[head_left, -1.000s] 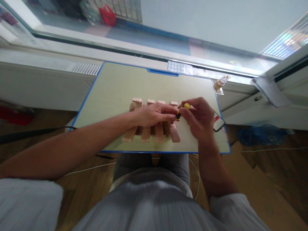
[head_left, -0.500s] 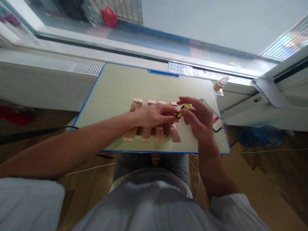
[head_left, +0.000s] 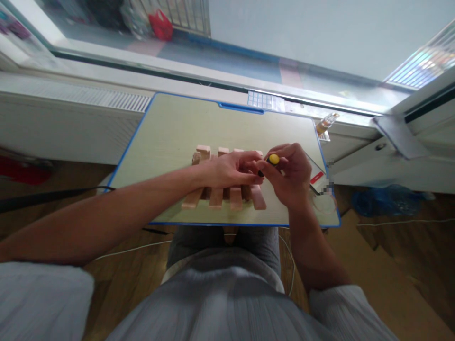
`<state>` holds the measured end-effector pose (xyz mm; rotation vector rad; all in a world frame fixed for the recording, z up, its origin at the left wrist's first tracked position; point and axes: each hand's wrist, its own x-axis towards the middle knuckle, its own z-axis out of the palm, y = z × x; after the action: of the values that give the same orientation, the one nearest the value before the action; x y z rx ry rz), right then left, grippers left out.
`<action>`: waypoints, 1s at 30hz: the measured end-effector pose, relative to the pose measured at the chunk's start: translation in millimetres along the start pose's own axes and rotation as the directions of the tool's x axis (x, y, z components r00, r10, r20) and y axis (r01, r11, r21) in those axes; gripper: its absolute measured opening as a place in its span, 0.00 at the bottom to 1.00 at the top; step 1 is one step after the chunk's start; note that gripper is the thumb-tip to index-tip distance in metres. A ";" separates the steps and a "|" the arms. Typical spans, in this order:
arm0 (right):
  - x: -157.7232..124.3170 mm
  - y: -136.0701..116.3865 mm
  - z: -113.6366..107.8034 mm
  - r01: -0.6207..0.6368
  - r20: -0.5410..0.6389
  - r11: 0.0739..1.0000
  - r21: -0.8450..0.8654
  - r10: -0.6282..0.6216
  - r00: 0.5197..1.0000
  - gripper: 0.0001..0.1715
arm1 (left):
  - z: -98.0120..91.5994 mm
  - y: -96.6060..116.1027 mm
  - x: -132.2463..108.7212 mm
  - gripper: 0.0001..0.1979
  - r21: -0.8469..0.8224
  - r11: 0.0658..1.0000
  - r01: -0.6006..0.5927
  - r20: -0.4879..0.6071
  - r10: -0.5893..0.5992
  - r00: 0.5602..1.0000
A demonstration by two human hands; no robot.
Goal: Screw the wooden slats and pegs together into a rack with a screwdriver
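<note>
A small wooden rack of parallel slats [head_left: 236,199] lies on the small desk [head_left: 185,123]. My left hand [head_left: 229,169] rests across its right part, thumb and fingers closing together near the right end slat. What those fingertips pinch is hidden. My right hand [head_left: 293,177] is wrapped around a short screwdriver [head_left: 273,159] with a yellow and black handle. Its yellow butt points up toward me, and the dark lower part runs down beside the left fingertips. The screwdriver's tip cannot be seen.
A phone [head_left: 317,177] lies right of my right hand, partly covered by it. Beyond the desk's right corner stands a bottle [head_left: 327,123]. A white radiator [head_left: 71,104] and a window sill border the far side. Blue plastic [head_left: 387,199] lies on the floor at right.
The right hand's fingers, more spread before, have closed around the screwdriver handle, and its yellow end has tipped more upright. My left hand has hardly moved.
</note>
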<state>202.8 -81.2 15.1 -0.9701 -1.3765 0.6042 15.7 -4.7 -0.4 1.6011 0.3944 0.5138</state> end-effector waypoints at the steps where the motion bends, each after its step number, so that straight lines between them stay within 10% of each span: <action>1: 0.7 0.5 1.2 0.003 -0.006 1.000 -0.011 -0.003 1.000 0.23 | 0.8 -1.4 0.3 0.19 -0.024 1.000 0.006 -0.009 -0.006 1.000; 14: 8.3 -5.6 -30.2 -0.114 0.224 0.990 0.079 0.094 0.970 0.15 | -4.7 6.3 1.0 0.12 0.143 0.989 -0.041 -0.003 0.042 0.999; 30: -3.3 4.5 1.4 -0.007 -0.077 0.999 0.033 0.009 0.997 0.25 | 4.5 3.3 0.6 0.15 -0.069 0.997 0.020 -0.022 -0.021 1.000</action>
<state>201.8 -81.3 9.4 -0.9634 -1.2910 0.5876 18.5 -8.5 2.7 1.5245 0.4059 0.5250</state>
